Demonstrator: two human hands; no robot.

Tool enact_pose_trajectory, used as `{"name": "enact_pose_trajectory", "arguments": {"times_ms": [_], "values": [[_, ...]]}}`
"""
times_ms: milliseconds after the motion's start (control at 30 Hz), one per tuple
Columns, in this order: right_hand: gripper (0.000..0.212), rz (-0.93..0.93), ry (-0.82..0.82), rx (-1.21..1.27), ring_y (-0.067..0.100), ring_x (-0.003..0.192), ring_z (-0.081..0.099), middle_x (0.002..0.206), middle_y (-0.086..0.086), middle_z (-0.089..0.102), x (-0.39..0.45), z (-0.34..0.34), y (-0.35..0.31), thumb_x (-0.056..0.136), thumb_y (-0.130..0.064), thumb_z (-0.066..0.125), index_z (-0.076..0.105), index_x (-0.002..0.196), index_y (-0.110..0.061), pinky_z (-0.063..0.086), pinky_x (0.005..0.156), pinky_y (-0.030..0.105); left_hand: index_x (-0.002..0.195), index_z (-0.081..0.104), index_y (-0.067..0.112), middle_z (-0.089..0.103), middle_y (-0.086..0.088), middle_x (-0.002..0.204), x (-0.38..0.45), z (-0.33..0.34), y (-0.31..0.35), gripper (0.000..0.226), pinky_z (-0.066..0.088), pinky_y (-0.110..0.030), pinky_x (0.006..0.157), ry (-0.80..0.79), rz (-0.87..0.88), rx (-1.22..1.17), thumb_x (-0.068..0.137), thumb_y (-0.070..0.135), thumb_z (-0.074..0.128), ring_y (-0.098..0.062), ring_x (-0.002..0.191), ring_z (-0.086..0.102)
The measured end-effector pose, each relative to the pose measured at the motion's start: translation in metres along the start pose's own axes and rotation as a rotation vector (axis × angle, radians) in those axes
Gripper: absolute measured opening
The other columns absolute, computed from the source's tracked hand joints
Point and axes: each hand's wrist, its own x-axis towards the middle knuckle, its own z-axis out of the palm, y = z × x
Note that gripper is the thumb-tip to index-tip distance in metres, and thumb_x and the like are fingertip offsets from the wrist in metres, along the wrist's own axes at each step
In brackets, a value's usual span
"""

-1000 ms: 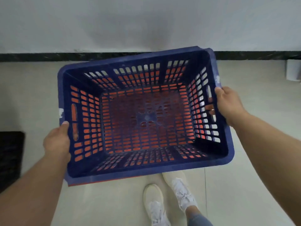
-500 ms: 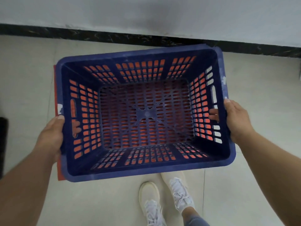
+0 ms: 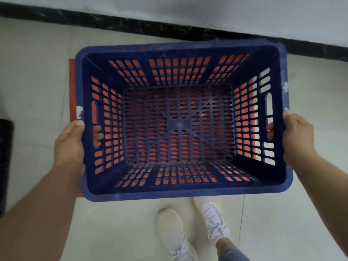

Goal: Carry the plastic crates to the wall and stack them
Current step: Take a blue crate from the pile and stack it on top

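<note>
We have one view only, from a wide-angle camera on the person's head, looking steeply down and slightly forward. It sits close over the blue crate [image 3: 180, 191], which fills the middle of the frame, with both forearms entering from the lower corners. The white shoes [image 3: 214, 219] lie at the bottom edge, the black skirting [image 3: 131, 25] and wall [image 3: 244, 12] along the top.

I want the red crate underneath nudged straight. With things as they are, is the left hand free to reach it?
Probably not: the left hand is gripping the blue crate, which covers nearly all the red crate.
</note>
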Motion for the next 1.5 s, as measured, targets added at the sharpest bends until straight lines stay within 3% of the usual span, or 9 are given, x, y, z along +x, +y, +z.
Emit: {"name": "enact_pose_trajectory", "arguments": {"times_ms": [133,267,467,633,833,967,1067,1367,1500], "values": [[0.030,0.039,-0.021,0.010,0.025,0.055,0.047,0.063,0.010,0.056,-0.008,-0.003,-0.012,0.094,-0.029,0.042,0.056,0.074,-0.011,0.044,0.059,0.036,0.107,0.064,0.013,0.068,0.000,0.072,-0.007,-0.002,0.011,0.029,0.049,-0.031,0.060,0.019,-0.049,-0.044,0.094,0.030,0.045,-0.010,0.052,0.056],[0.025,0.014,-0.043,0.006,0.021,0.050,0.045,0.066,0.010,0.056,-0.015,-0.008,-0.037,0.093,-0.021,0.042,0.057,0.075,-0.011,0.041,0.052,0.032,0.097,0.066,0.018,0.069,0.005,0.060,-0.016,-0.015,0.024,0.022,0.049,-0.028,0.056,0.020,-0.062,-0.074,0.093,0.030,0.048,-0.011,0.050,0.056],[0.023,-0.035,-0.121,-0.037,0.022,0.051,0.046,0.068,0.011,0.058,-0.045,-0.019,-0.094,0.090,-0.022,0.043,0.059,0.078,-0.010,0.042,0.052,0.033,0.085,0.067,0.019,0.069,-0.005,0.078,-0.071,-0.059,0.059,0.023,0.050,-0.035,0.065,0.116,-0.097,-0.149,0.090,0.034,0.051,-0.017,0.058,0.057],[0.028,-0.104,-0.235,-0.108,0.022,0.052,0.047,0.068,0.010,0.058,-0.084,-0.032,-0.168,0.094,-0.027,0.040,0.059,0.089,-0.007,0.042,0.050,0.030,0.087,0.068,0.021,0.069,0.003,0.063,-0.129,-0.109,0.106,0.022,0.049,-0.032,0.059,0.198,-0.115,-0.249,0.090,0.034,0.051,-0.014,0.053,0.056],[0.030,-0.213,-0.404,-0.180,0.023,0.052,0.044,0.068,0.011,0.055,-0.156,-0.044,-0.271,0.097,-0.020,0.036,0.056,0.077,-0.009,0.038,0.052,0.032,0.095,0.064,0.015,0.066,0.004,0.058,-0.219,-0.173,0.168,0.024,0.046,-0.022,0.045,0.293,-0.123,-0.362,0.097,0.030,0.045,-0.011,0.047,0.052],[0.026,-0.263,-0.508,-0.232,0.024,0.052,0.042,0.069,0.011,0.053,-0.207,-0.039,-0.328,0.097,-0.019,0.034,0.055,0.092,-0.005,0.036,0.050,0.030,0.109,0.059,0.009,0.061,-0.007,0.076,-0.279,-0.223,0.205,0.027,0.045,-0.023,0.043,0.388,-0.138,-0.406,0.098,0.028,0.043,-0.018,0.058,0.050],[0.026,-0.298,-0.603,-0.253,0.022,0.051,0.040,0.068,0.010,0.052,-0.250,-0.027,-0.364,0.098,-0.020,0.033,0.054,0.091,-0.008,0.034,0.049,0.028,0.113,0.057,0.008,0.060,-0.009,0.078,-0.323,-0.262,0.229,0.027,0.044,-0.031,0.050,0.484,-0.138,-0.452,0.099,0.026,0.043,-0.020,0.060,0.050],[0.027,-0.452,-0.882,-0.337,0.024,0.048,0.041,0.065,0.013,0.051,-0.380,0.025,-0.456,0.101,-0.022,0.034,0.051,0.102,-0.002,0.036,0.048,0.030,0.112,0.057,0.004,0.059,-0.011,0.075,-0.420,-0.378,0.257,0.031,0.039,-0.028,0.042,0.696,-0.154,-0.573,0.097,0.027,0.042,-0.021,0.052,0.052],[0.027,-0.563,-0.957,-0.412,0.024,0.048,0.042,0.064,0.014,0.051,-0.441,0.059,-0.490,0.101,-0.019,0.035,0.053,0.106,0.001,0.037,0.047,0.028,0.110,0.054,0.004,0.060,-0.011,0.063,-0.445,-0.424,0.268,0.029,0.040,-0.028,0.043,0.760,-0.152,-0.635,0.100,0.027,0.039,-0.022,0.046,0.053]]}}
